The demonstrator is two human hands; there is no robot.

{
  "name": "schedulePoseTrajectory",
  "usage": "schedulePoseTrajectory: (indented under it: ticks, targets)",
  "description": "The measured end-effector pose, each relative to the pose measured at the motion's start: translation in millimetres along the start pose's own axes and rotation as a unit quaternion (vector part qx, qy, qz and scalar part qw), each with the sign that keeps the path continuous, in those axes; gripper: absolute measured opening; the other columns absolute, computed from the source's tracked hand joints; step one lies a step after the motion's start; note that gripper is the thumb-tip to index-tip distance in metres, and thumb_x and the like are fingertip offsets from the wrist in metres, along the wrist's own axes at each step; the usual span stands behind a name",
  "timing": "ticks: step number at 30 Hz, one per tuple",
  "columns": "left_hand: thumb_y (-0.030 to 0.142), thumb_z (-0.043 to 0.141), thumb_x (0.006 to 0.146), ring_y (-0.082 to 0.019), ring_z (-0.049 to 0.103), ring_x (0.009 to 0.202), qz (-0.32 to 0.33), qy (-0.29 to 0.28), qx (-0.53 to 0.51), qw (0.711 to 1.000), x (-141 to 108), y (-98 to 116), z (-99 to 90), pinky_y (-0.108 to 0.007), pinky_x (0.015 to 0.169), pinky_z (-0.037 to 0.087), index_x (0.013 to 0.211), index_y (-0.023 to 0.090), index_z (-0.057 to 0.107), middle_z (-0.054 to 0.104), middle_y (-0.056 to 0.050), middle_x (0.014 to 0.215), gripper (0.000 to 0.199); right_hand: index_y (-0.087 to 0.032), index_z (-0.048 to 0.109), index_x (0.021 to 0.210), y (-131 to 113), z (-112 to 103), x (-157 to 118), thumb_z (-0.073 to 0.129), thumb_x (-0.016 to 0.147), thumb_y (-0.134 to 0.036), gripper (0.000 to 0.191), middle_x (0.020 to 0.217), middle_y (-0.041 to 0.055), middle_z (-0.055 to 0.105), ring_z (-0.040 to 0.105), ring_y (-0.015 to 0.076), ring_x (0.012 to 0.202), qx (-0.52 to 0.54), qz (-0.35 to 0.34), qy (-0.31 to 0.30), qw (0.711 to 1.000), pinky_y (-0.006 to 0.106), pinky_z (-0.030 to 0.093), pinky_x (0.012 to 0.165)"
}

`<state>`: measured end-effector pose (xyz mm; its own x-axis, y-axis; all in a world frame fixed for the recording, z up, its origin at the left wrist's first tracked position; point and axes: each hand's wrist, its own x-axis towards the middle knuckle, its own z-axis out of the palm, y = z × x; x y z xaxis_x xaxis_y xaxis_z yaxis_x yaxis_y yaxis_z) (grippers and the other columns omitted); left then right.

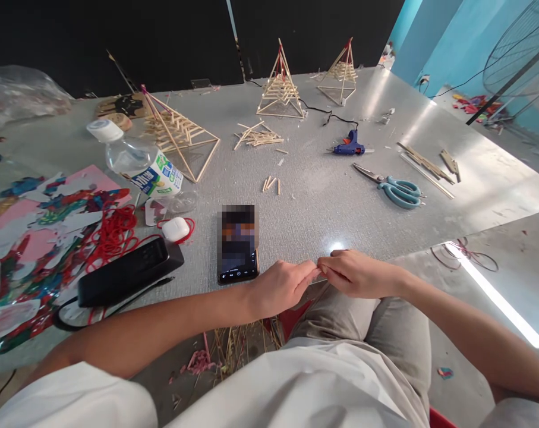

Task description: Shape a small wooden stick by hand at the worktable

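Note:
My left hand (pixel 283 286) and my right hand (pixel 356 273) meet fingertip to fingertip over the table's near edge. Both are closed in a pinch; whatever sits between the fingers is too small or hidden to name. A phone (pixel 238 246) with a blurred screen lies just left of my left hand. Beyond the hands are a few short stick pieces (pixel 271 185) and a loose pile of thin wooden sticks (pixel 258 135). Light-blue scissors (pixel 400 191) rest to the right, partly open, with a blue glue gun (pixel 350 144) behind them.
Several stick pyramids stand on the table, including one (pixel 180 134) behind a tilted plastic bottle (pixel 139 160). Red cord (pixel 113 235), a black power bank (pixel 124 270), a white earbud case (pixel 175 229) and colourful wrappers crowd the left. Longer sticks (pixel 425 161) lie at right.

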<state>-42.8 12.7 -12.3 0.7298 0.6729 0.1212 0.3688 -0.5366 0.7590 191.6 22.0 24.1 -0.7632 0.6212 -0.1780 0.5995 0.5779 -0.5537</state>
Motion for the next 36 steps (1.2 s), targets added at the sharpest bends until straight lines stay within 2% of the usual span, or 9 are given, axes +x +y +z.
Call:
schedulePoseTrajectory:
  ticks: [8,15,19,20,22,26,29,32,36]
  targets:
    - [0.031,0.032,0.114,-0.011,0.044,0.052,0.016,0.010,0.027,0.999,-4,-3,1.9,-0.028,0.055,0.027,0.092,0.021,0.052,0.051,0.005,0.063,0.031,-0.023,0.039,0.076,-1,3,3,0.038,0.104,-0.024,0.028,0.064,-0.0058,0.043,0.033,0.0120,0.062,0.181,0.015,0.007,0.983,0.029,0.032,0.066]
    - [0.028,0.029,0.113,-0.012,0.048,0.053,0.004,-0.005,0.018,1.000,-6,-1,0.1,-0.026,0.055,0.032,0.107,0.020,0.050,0.053,0.005,0.067,0.024,-0.024,0.038,0.074,-4,13,1,0.037,0.108,-0.038,0.037,0.066,-0.0059,0.043,0.037,0.0104,0.060,0.354,0.030,0.057,0.933,0.028,0.035,0.063]
    - [0.029,0.029,0.114,-0.013,0.054,0.057,0.021,-0.004,0.030,0.999,-7,-1,0.9,-0.026,0.057,0.035,0.111,0.019,0.051,0.061,0.001,0.073,0.025,-0.024,0.038,0.074,-8,14,-1,0.036,0.110,-0.043,0.040,0.073,-0.0057,0.037,0.035,0.0098,0.061,0.442,0.036,0.029,0.896,0.028,0.034,0.060]
    - [0.030,0.029,0.115,-0.013,0.056,0.058,0.023,-0.002,0.032,0.999,-7,-1,1.1,-0.026,0.058,0.036,0.111,0.019,0.052,0.063,0.001,0.075,0.026,-0.023,0.038,0.074,-8,14,-2,0.035,0.110,-0.044,0.041,0.073,-0.0054,0.037,0.036,0.0099,0.061,0.444,0.037,0.030,0.895,0.029,0.035,0.061]
    - [0.030,0.029,0.115,-0.014,0.059,0.060,0.026,0.004,0.041,0.999,-7,-1,1.2,-0.027,0.059,0.038,0.110,0.019,0.053,0.065,0.000,0.076,0.027,-0.023,0.040,0.074,-8,15,-2,0.035,0.111,-0.046,0.044,0.071,-0.0048,0.040,0.038,0.0110,0.061,0.401,0.027,0.051,0.914,0.030,0.036,0.064]
    - [0.029,0.029,0.116,-0.014,0.061,0.060,0.046,0.011,0.068,0.997,-7,0,1.8,-0.027,0.059,0.039,0.107,0.019,0.055,0.067,-0.001,0.075,0.030,-0.023,0.043,0.075,-5,17,-3,0.030,0.112,-0.034,0.042,0.068,-0.0016,0.049,0.043,0.0145,0.067,0.250,-0.007,0.081,0.965,0.032,0.039,0.073]
    - [0.029,0.029,0.116,-0.014,0.064,0.063,0.064,0.009,0.087,0.994,-6,-1,3.3,-0.027,0.060,0.042,0.103,0.019,0.057,0.069,-0.002,0.077,0.032,-0.022,0.044,0.079,-2,18,-5,0.031,0.110,-0.028,0.034,0.069,-0.0010,0.049,0.039,0.0153,0.067,0.109,-0.022,0.080,0.991,0.032,0.034,0.071]
    - [0.030,0.031,0.117,-0.014,0.063,0.062,0.087,0.015,0.106,0.990,-6,-2,5.2,-0.027,0.059,0.042,0.098,0.018,0.057,0.068,-0.001,0.073,0.035,-0.023,0.041,0.080,1,21,-7,0.036,0.106,-0.024,0.026,0.064,-0.0044,0.039,0.031,0.0140,0.062,0.032,-0.036,0.101,0.994,0.031,0.028,0.066]
    - [0.028,0.033,0.117,-0.013,0.064,0.060,0.131,0.040,0.118,0.984,-7,-4,5.8,-0.025,0.058,0.045,0.098,0.017,0.059,0.067,0.000,0.071,0.033,-0.024,0.034,0.076,-3,26,-10,0.037,0.101,-0.021,0.025,0.062,-0.0052,0.035,0.029,0.0127,0.060,0.077,-0.041,0.141,0.986,0.030,0.028,0.063]
